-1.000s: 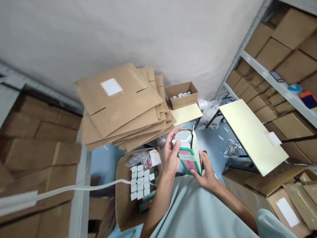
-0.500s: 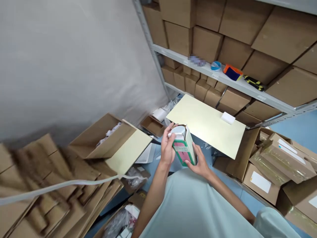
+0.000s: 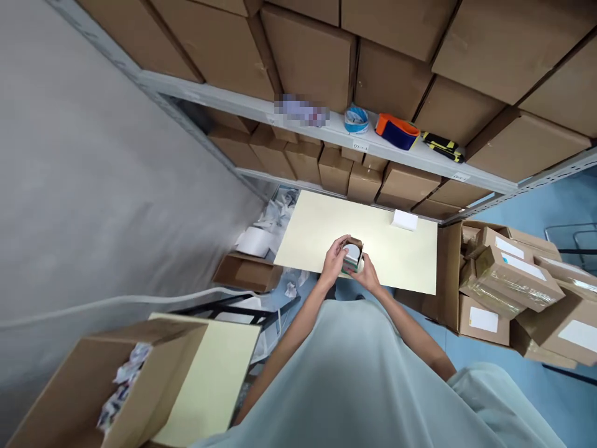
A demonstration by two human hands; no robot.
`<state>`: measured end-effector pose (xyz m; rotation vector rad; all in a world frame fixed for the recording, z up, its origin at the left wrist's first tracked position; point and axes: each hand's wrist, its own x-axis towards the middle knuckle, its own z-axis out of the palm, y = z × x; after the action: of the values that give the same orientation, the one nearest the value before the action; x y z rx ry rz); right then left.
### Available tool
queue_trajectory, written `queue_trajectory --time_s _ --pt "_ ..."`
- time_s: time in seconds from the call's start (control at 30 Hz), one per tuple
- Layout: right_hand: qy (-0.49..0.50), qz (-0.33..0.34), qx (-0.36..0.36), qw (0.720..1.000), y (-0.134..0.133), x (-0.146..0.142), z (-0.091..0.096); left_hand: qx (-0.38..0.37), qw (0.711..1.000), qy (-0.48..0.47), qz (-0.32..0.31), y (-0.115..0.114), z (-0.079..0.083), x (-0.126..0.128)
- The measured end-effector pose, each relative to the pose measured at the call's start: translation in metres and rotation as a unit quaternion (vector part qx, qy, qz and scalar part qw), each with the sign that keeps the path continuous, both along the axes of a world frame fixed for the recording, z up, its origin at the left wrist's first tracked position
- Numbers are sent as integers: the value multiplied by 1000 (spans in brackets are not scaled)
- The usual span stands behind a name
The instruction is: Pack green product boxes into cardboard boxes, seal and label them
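Note:
Between my two hands is a small carton (image 3: 351, 257), its top end open with a white round thing showing inside. My left hand (image 3: 333, 259) wraps the carton's left side, thumb near the open top. Against its right side closes my right hand (image 3: 367, 274). The carton is held by the near edge of a pale yellow table (image 3: 317, 230); whether it touches the tabletop I cannot tell. At the table's far right lies a small white box (image 3: 404, 220).
A shelf rack (image 3: 326, 130) full of brown boxes stands beyond the table. A large carton (image 3: 448, 274) of taped parcels is at right. An open box (image 3: 153, 386) with crumpled paper sits lower left. A white cable (image 3: 140, 300) crosses the left; a small empty box (image 3: 247, 272) lies nearby.
My view has turned toward the shelf and table. Both hands have moved with the carton to the table's near edge, and its open top now faces me more.

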<state>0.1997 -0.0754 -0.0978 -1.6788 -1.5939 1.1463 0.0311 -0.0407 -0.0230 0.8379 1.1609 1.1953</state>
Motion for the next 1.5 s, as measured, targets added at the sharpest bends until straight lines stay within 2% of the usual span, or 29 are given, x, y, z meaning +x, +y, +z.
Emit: queue_trajectory --time_s 0.1,0.2,0.33,0.43,0.57,0.8,1.03,1.23,1.37,1.5 --pt "-20 -57 -18 998 31 -17 -9 -15 997 30 -70 26 -20 -16" --pt "-25 -85 -32 996 52 -32 -12 -26 992 49 -111 44 -33 -32" --pt "-26 -84 -46 995 62 -38 -6 -32 989 61 -127 68 -43 -47" --pt "-10 -55 -53 997 60 -28 5 -49 986 81 -137 79 -46 -52" --pt "34 -33 -71 996 54 -5 21 -63 981 115 -141 75 -47 -56" --pt "148 -74 -73 984 52 21 36 -50 973 145 -174 63 -41 -48" --pt "135 -59 -54 988 57 28 37 -21 948 234 -216 67 -28 -36" --pt "15 -44 -19 999 70 12 39 -15 925 318 -208 68 -17 -31" --pt "38 -40 -26 998 70 15 47 -55 915 355 -185 71 -14 -36" --pt "81 -54 -40 994 63 23 46 -89 916 353 -167 73 -19 -38"
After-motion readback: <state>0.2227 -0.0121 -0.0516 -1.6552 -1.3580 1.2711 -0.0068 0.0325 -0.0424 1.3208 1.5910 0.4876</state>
